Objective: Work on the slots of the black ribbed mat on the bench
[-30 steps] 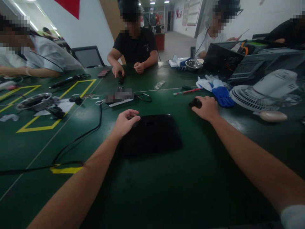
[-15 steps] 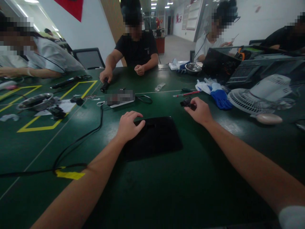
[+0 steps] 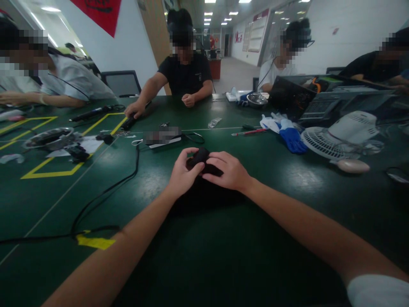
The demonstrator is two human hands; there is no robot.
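Observation:
In the head view, my left hand point(image 3: 183, 175) and my right hand point(image 3: 230, 171) meet in the middle, fingers curled round a small black part point(image 3: 202, 156) with a rounded top. Much of that part is hidden by my fingers, so its kind cannot be told. Directly below lies a flat black panel point(image 3: 211, 198), dark and largely covered by my hands and forearms. Whether the part touches the panel is unclear.
Beyond my hands lie a box with a pixelated face point(image 3: 162, 137) and a red screwdriver point(image 3: 251, 131). To the right are blue-and-white gloves point(image 3: 291, 138) and a white fan point(image 3: 338, 134). A black cable point(image 3: 105, 189) runs on the left. Across the table, a person's hand point(image 3: 136, 110) holds a dark object.
My right hand has brought the black part left to the panel, and my left hand has closed round it too. The person opposite has moved a hand slightly to the left.

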